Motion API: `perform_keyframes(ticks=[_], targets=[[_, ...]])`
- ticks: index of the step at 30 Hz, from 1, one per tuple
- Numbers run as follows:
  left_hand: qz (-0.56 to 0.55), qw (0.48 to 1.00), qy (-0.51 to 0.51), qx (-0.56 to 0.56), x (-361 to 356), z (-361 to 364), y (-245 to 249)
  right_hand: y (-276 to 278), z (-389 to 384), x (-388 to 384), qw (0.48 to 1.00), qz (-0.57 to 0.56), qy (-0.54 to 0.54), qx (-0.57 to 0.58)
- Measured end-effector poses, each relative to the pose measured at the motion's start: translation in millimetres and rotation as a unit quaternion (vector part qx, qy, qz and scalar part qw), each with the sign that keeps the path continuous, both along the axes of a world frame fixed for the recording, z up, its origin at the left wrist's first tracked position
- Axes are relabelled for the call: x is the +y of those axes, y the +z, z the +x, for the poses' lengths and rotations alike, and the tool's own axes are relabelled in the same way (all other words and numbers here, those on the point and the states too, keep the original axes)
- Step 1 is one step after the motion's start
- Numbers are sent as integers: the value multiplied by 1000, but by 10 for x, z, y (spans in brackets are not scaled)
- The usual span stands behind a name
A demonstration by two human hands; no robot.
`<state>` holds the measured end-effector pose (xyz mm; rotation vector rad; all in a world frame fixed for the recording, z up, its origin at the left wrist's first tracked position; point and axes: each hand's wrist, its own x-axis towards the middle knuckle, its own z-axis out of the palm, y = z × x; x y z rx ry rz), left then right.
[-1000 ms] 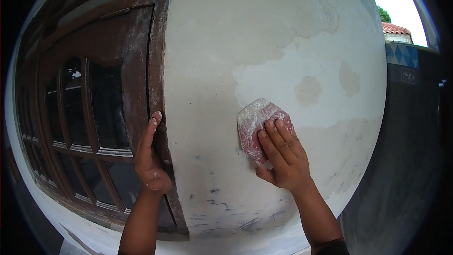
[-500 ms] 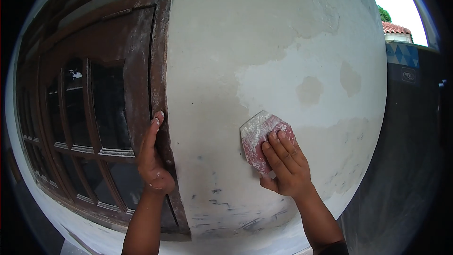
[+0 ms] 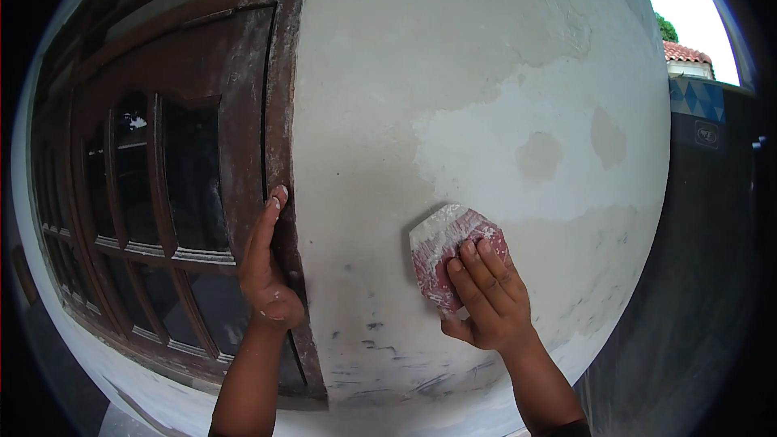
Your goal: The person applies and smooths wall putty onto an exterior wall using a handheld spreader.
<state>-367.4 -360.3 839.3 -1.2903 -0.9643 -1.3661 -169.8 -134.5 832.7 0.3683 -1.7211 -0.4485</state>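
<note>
Sliding lower across the pale plastered wall [image 3: 364,113] since the earlier frames, the flat, many-sided red pad smeared with white [image 3: 435,252] is now sitting below the white patch's lower left edge, and the right hand [image 3: 488,295] is moving down with it. The right fingers are lying close together over the pad's face, with the thumb bending near its lower edge, so they are holding it against or very near the wall; a thin shadow is showing along its left side. The left hand [image 3: 271,275] is keeping its place on the dark brown wooden frame [image 3: 280,113], appearing edge-on, so how wide its fingers are standing cannot be told. Bare wall is stretching above the pad and out to its right, towards the dark smooth panel [image 3: 688,251] beyond the wall's far edge. Towards the left, a narrower strip of wall is separating the pad from the frame's edge, while dark streaks [image 3: 388,350] are marking the wall below. Glass panes [image 3: 193,178] are lying left of the left hand.
</note>
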Motion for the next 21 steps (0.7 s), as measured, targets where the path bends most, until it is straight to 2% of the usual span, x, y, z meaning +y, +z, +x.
perform_keyframes(ticks=[4, 10, 14, 17, 21], targets=[[17, 1000, -7, 1, 6, -18, 2, 235, -152, -125, 1000, 9, -3, 13], [0, 1000, -2, -5, -6, -1, 8, -59, -45, 4, 1000, 6, -20, 11], [2, 1000, 1, -3, 11, -15, 2, 139, -96, -66, 1000, -1, 2, 21], [21, 1000, -6, 12, 8, -49, -7, 188, -177, -82, 999, 18, -25, -11], [-4, 1000, 1, 8, -8, -16, -5, -76, -42, 59, 1000, 8, -15, -22]])
